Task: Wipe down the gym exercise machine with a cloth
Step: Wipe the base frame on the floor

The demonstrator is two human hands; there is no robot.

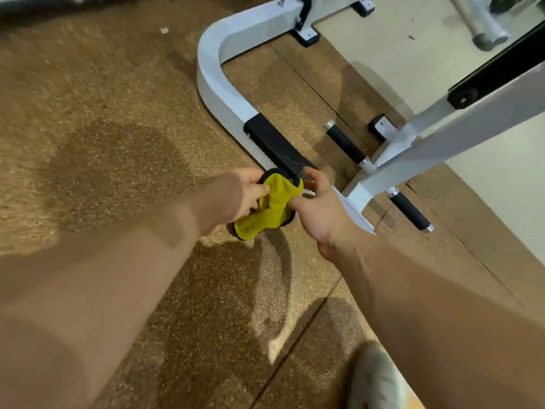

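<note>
Head view: left hand (240,196) and right hand (317,208) grip yellow cloth (272,206); fingers partly hidden.

Both bare forearms are reaching forward and downward, drawing close together. The left grip (236,199) is pinching the cloth (274,211) between thumb and curled fingers. The right grip (320,211), just beside it, is curling its fingers round the cloth's opposite side.
</note>
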